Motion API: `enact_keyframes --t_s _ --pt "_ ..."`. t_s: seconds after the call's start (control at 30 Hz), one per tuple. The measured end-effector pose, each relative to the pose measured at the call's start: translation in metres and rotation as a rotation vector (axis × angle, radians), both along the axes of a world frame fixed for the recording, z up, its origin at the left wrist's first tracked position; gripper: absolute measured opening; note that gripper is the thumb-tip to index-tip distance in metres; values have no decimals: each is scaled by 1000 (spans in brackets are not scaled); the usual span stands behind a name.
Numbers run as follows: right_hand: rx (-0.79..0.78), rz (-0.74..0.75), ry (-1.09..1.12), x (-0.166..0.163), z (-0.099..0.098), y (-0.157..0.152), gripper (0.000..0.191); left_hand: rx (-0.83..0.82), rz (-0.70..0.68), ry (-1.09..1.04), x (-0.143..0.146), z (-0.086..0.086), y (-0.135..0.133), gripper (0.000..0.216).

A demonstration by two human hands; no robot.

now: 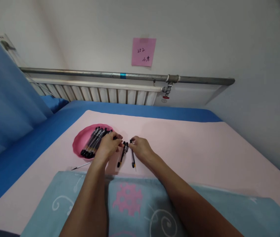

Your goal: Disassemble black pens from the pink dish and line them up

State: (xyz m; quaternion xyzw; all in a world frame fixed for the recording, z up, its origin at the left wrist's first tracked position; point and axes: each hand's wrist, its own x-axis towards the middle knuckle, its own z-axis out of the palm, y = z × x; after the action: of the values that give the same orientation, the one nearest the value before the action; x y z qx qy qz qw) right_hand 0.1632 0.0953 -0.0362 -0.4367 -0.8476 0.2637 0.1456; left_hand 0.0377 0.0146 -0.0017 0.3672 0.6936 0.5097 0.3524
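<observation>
My right hand (pixel 141 147) pinches the upper end of a black-capped clear pen (pixel 132 155), which slants down toward me. Just left of it, more black pens (pixel 122 155) lie side by side on the pink sheet. My left hand (pixel 110 143) is beside them with its fingers curled; a small dark bit shows between them, too small to name. Behind that hand stands a pink scalloped basket (pixel 78 142) with several black-capped pens (pixel 94 143) lying in it. A thin white refill with a dark tip (pixel 81 166) lies in front of the basket.
A blue patterned cloth (pixel 130 204) lies under my forearms. Beyond the pink sheet (pixel 191 148) are a blue bed edge (pixel 140 110), a white radiator (pixel 105 94) and a metal pipe (pixel 93 73). A blue curtain (pixel 4 92) hangs at left; a pink note (pixel 143 52) is on the wall.
</observation>
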Motion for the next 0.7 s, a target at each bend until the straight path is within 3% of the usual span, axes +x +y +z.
enact_keyframes --t_s 0.17,0.5,0.7 --pt "11 -1 1 5 3 -2 30 -27 1 44 -3 -5 1 8" --pt "52 1 -131 31 13 -15 19 -33 11 51 -4 -6 1 8" --pt "17 36 -131 27 16 -24 20 -47 11 82 -4 -6 1 8"
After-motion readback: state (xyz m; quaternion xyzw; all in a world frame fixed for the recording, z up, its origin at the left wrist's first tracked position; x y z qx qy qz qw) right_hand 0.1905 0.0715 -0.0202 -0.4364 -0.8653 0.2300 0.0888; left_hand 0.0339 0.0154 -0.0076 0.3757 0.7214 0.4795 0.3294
